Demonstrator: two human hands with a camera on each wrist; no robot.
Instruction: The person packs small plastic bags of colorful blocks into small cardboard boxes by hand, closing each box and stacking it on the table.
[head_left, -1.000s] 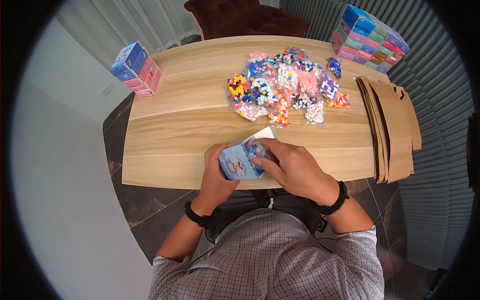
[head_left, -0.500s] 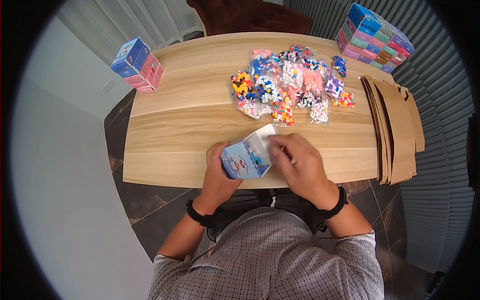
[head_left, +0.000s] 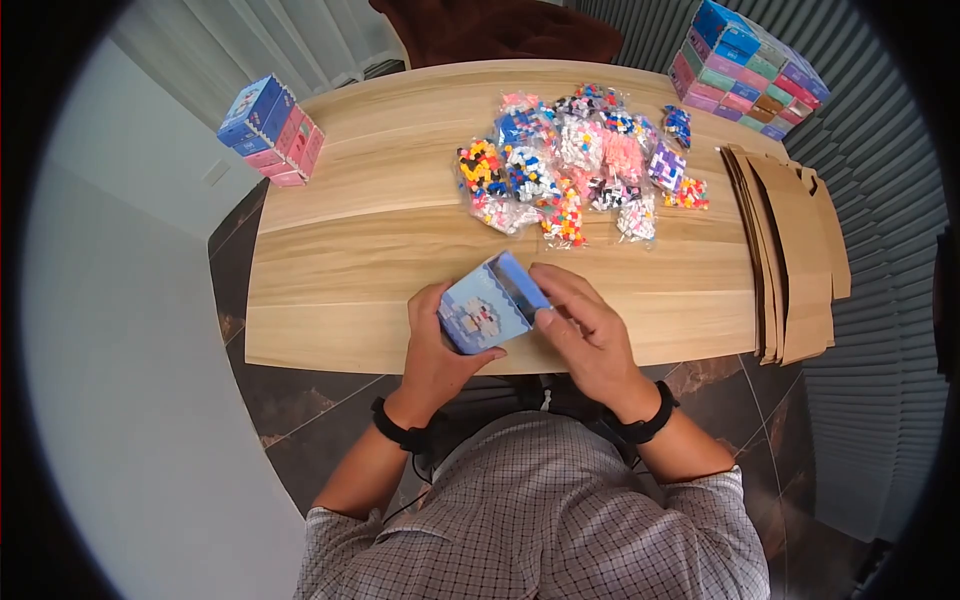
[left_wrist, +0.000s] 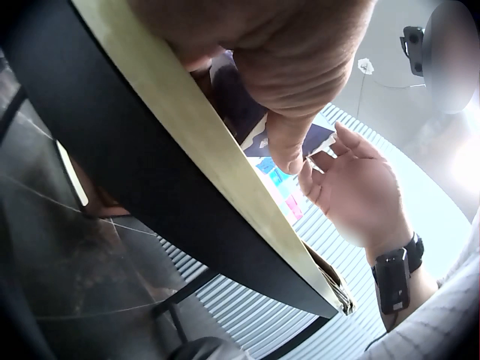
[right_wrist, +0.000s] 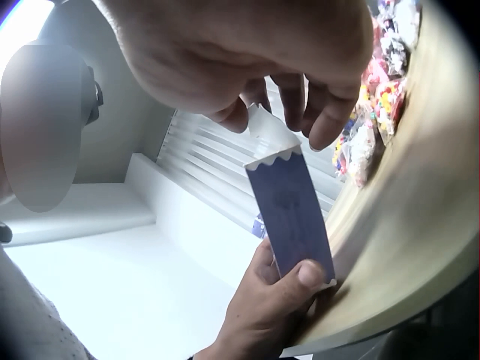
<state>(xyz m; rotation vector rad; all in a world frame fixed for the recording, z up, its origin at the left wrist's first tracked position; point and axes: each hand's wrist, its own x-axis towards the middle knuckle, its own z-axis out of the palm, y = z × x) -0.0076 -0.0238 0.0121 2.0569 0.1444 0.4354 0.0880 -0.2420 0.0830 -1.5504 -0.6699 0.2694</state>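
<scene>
Blue box: one, printed with a picture on its face; we find it between the two hands, tilted, over the near part of the counter [head_left: 350, 260]; whether its base touches the wood, we cannot tell. [head_left: 485, 312]
Left hand: grasping the blue box, fingers round its far side and thumb along its lower edge, as we see from the head view. [head_left: 436, 352]
Right hand: released, fingers loosely extended, the tips touching the lid flap [head_left: 524, 281] at the box's top end. [head_left: 592, 345]
Box opening: on the side toward the right hand, partly covered by the flap; we cannot make out the contents.
Bagged pieces: a heap of clear bags of many-coloured small pieces, which we place beyond both hands. [head_left: 580, 155]
Small stack: blue and pink boxes, beyond and to the left of the left hand. [head_left: 285, 140]
Large stack: boxes in several colours, far beyond the right hand, to its right. [head_left: 745, 82]
Cardboard: brown flattened sheets, layered, to the right of the right hand. [head_left: 790, 255]
Wristbands: two, black, one behind each hand. [head_left: 400, 428]
Chair: dark red-brown, past the counter's far edge from the hands. [head_left: 500, 36]
</scene>
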